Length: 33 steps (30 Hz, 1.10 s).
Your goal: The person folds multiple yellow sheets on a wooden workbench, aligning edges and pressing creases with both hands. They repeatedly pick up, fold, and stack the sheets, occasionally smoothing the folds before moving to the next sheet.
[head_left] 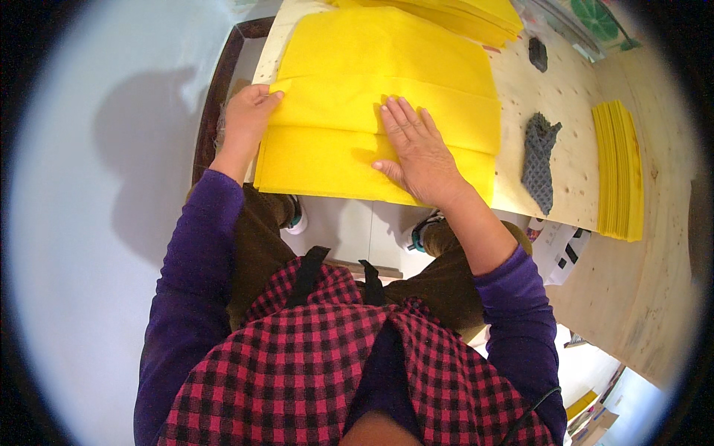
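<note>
A large yellow cloth sheet lies on the plywood table, its near part folded back into a band. My left hand pinches the left edge of that folded band. My right hand lies flat, fingers spread, pressing on the fold near its middle. Both forearms wear purple sleeves.
More yellow sheets are stacked at the far edge. A thin stack of folded yellow pieces lies at the right. A grey knitted rag and a small dark object lie between. A dark wooden frame runs along the table's left side.
</note>
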Tool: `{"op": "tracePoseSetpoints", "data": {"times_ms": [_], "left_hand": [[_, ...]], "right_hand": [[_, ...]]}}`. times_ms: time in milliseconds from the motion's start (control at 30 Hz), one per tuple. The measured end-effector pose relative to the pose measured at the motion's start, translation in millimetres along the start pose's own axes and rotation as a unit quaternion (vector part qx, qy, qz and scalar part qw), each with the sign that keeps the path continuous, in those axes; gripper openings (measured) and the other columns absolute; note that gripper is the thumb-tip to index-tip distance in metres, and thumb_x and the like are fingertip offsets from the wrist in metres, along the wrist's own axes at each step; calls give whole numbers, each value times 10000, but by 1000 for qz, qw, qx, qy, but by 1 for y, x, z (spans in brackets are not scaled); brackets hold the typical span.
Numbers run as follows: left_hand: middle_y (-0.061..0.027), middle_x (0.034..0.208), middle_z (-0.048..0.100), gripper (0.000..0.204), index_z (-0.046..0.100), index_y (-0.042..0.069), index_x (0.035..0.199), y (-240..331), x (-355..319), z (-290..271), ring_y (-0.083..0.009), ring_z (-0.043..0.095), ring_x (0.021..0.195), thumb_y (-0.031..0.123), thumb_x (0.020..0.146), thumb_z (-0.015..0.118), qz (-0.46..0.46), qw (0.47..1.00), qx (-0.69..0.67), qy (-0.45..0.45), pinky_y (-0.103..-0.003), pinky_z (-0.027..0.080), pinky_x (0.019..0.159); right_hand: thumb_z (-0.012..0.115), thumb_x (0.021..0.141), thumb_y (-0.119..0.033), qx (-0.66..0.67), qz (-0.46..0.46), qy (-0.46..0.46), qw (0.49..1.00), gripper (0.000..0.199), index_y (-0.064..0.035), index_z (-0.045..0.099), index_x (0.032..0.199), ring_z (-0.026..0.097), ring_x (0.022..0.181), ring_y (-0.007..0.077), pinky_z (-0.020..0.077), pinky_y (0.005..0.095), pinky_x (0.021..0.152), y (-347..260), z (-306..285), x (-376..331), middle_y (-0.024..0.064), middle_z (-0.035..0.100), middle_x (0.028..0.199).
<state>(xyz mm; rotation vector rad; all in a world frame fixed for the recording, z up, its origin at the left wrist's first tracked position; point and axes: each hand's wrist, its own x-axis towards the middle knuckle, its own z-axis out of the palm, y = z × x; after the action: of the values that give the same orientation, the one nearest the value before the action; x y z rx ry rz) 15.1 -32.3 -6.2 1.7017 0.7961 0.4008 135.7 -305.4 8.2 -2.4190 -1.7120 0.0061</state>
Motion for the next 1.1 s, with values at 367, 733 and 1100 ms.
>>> {"op": "tracePoseSetpoints", "data": {"times_ms": [367,733,1100], "left_hand": [[-132,968,673,352,558,-24,1171,5,-2,7,-173,651,849,96,854,651,31,995,-88,39,-276,504,746],[-119,871,687,433,556,37,1194,-5,8,8,-215,658,787,117,791,693,74,992,92,52,-319,500,725],[-100,912,637,449,540,94,1233,-5,9,8,-247,631,839,108,802,664,84,982,165,41,-363,486,747]], "right_hand": [[467,907,-510,5,28,-14,999,779,7,244,1446,175,1426,274,140,445,1156,-3,2,2,161,221,1525],[448,918,-514,-1,39,-15,999,769,14,248,1441,184,1421,304,155,466,1144,-2,2,0,176,219,1522],[443,919,-519,83,36,11,996,781,40,255,1431,202,1411,333,162,453,1144,-63,-4,65,227,236,1502]]}}
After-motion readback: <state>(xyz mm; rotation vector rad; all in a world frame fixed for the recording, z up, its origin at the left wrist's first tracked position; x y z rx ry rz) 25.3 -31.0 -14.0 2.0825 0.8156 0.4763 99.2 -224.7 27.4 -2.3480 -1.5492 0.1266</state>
